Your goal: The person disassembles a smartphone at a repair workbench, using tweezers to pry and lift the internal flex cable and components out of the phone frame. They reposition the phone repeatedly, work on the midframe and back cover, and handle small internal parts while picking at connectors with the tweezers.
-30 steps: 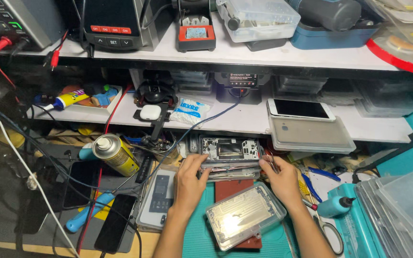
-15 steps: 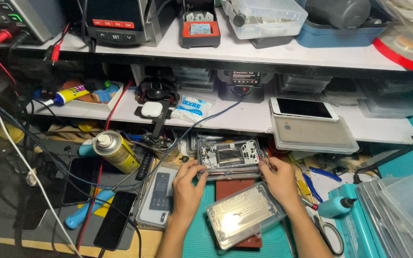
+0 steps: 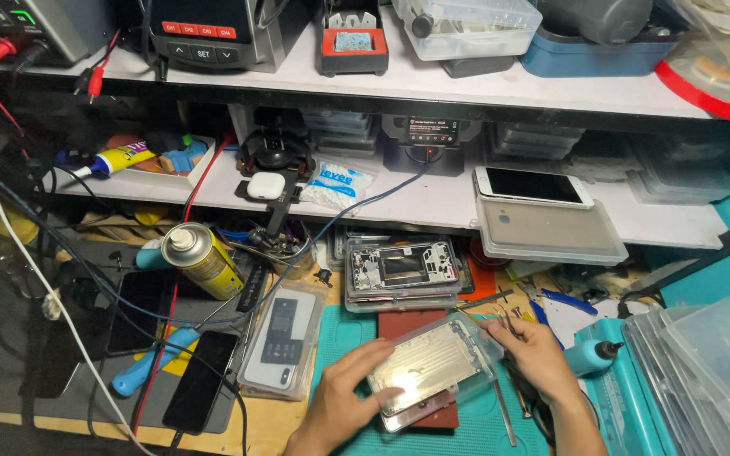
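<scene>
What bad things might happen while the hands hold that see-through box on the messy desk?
The clear plastic case, held by the left hand and right hand, might slip onto the green mat. An elbow could knock the yellow spray can lying nearby. The loose cables could snag a sleeve or tool.

We've got both hands, left (image 3: 344, 401) and right (image 3: 538, 355), gripping the clear case (image 3: 433, 367); stacked phone frames (image 3: 401, 274) just beyond.

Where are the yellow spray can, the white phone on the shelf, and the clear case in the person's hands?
yellow spray can (image 3: 204, 260): head view, on its yellow body.
white phone (image 3: 532, 185): head view, middle of its dark screen.
clear case (image 3: 433, 361): head view, on its shiny top face.
</scene>
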### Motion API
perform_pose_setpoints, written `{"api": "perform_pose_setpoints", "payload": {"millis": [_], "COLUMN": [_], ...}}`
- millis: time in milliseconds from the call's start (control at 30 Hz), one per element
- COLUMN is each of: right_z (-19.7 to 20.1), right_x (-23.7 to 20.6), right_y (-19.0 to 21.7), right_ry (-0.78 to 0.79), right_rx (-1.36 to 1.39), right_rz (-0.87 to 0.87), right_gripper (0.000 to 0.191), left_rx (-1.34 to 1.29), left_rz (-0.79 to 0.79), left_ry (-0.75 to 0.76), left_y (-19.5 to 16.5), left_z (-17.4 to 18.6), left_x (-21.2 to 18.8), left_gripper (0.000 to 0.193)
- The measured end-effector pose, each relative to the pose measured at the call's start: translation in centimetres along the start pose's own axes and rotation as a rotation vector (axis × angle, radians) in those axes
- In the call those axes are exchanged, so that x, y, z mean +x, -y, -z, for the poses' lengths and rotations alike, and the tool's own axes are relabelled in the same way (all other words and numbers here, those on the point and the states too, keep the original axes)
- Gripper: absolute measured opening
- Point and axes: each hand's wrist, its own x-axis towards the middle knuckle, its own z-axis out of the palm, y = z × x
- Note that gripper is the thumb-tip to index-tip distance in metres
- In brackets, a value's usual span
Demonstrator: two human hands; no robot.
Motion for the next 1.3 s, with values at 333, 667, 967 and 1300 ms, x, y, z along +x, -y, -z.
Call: {"api": "perform_pose_setpoints", "payload": {"millis": [333,667,967,1300], "right_z": [0.8,-0.3,-1.4,-2.6], "right_x": [-1.0,-2.6,-3.7,-5.5], "right_y": [-1.5,-0.9,2.0,6.3], "right_ry": [0.141,0.217,-0.049,0.037], "right_rx": [-0.013,-0.053,-0.088,-0.201], "right_rz": [-0.004,-0.067,0.024,0.073], "right_gripper": [0.026,0.022,0.023,0.025], "left_rx": [-0.623,-0.215,0.465,0.210], "left_rz": [0.515,0.532,0.312,-0.134], "left_ry": [-0.369,-0.428,-0.491,0.158], "left_y": [4.5,3.8,1.3,-2.8], "left_z": [-3.0,-2.2,0.9,-1.0], "left_x": [3.7,5.7,4.8,2.9], "left_gripper": [0.022,0.026,0.043,0.049]}}
